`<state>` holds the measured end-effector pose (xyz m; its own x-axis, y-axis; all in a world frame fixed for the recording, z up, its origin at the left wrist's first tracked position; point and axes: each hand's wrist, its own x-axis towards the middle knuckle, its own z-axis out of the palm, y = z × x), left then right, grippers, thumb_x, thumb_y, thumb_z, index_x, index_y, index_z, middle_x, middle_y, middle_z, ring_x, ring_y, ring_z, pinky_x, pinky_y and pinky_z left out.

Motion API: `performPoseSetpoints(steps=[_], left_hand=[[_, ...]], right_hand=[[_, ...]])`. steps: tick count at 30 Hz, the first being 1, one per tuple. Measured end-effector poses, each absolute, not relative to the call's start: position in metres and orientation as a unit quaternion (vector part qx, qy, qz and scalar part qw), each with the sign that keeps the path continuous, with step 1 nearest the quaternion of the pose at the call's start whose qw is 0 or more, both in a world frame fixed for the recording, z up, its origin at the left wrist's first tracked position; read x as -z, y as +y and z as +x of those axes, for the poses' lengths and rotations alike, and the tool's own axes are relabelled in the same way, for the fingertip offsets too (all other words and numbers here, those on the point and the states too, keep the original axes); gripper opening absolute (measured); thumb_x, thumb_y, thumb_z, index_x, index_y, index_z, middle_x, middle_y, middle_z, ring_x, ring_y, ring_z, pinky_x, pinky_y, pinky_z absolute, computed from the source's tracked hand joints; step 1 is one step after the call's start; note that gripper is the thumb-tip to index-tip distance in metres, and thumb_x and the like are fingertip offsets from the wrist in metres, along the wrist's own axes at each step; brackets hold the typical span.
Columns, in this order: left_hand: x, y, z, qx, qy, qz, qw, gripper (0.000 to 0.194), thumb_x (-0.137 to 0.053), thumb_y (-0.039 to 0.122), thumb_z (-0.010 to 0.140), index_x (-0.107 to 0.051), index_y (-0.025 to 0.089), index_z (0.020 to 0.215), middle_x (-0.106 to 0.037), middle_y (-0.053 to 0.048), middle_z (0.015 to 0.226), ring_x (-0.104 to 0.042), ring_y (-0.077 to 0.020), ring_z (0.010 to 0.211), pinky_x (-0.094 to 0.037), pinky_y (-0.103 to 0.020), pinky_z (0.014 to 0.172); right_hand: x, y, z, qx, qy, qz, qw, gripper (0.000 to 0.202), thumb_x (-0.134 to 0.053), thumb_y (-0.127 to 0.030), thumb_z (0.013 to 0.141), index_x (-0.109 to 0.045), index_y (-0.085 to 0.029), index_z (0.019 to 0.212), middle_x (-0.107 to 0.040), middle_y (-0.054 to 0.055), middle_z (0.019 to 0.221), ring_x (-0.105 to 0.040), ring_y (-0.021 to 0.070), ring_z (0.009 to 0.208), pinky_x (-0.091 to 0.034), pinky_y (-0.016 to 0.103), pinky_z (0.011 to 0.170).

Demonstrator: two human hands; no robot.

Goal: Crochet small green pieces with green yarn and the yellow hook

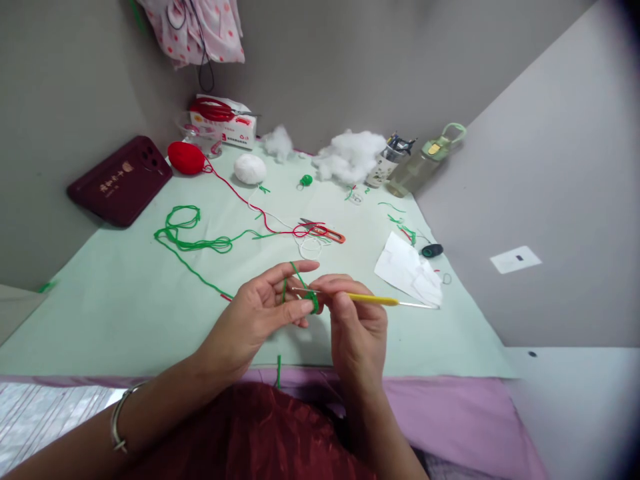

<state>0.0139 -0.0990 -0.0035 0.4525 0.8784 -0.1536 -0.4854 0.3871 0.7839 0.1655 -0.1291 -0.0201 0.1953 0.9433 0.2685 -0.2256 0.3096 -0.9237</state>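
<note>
The right hand [359, 327] was closed on the yellow-handled hook [373, 299], long axis crosswise, tip pointing left, beside the green crochet piece [314, 303] pinched by the left hand [260, 310]; both items lay nearer the wearer than the scissors [327, 232].

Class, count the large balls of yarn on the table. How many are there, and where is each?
2. The red ball is at the back left; the white ball is to its right, near the smaller clump of stuffing. Neither is hidden.
</note>
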Motion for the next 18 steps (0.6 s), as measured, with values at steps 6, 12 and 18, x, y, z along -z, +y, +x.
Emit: performPoseSetpoints(steps=[6,12,18], left_hand=[[0.0043,-0.0988,0.011,-0.433,0.317,0.353,0.766,0.039,-0.084,0.019,0.084,-0.075,0.026,0.122,-0.067,0.005,0.088,-0.067,-0.0064,0.066,-0.054,-0.02,0.069],[0.0016,-0.0989,0.0085,-0.416,0.322,0.358,0.772,0.034,-0.081,0.025,0.088,-0.075,0.026,0.121,-0.063,0.004,0.093,-0.065,-0.0054,0.057,-0.053,-0.023,0.064],[0.0025,-0.1006,0.0065,-0.425,0.334,0.374,0.754,0.035,-0.082,0.026,0.086,-0.077,0.026,0.12,-0.062,0.004,0.088,-0.061,-0.007,0.064,-0.049,-0.023,0.068]], right_hand=[[0.0189,-0.1268,0.1652,-0.431,-0.443,-0.392,0.681,0.012,-0.07,-0.03,0.096,-0.08,-0.025,0.092,-0.077,0.003,0.091,-0.063,0.0113,0.068,-0.054,0.028,0.067],[0.0162,-0.1219,0.1664,-0.507,-0.392,-0.338,0.689,0.015,-0.067,-0.031,0.099,-0.076,-0.024,0.09,-0.077,0.0,0.087,-0.061,0.0069,0.058,-0.052,0.022,0.059],[0.0157,-0.1284,0.1703,-0.436,-0.467,-0.369,0.675,0.021,-0.056,-0.029,0.104,-0.074,-0.023,0.094,-0.076,0.002,0.091,-0.067,0.0106,0.064,-0.056,0.026,0.062]])
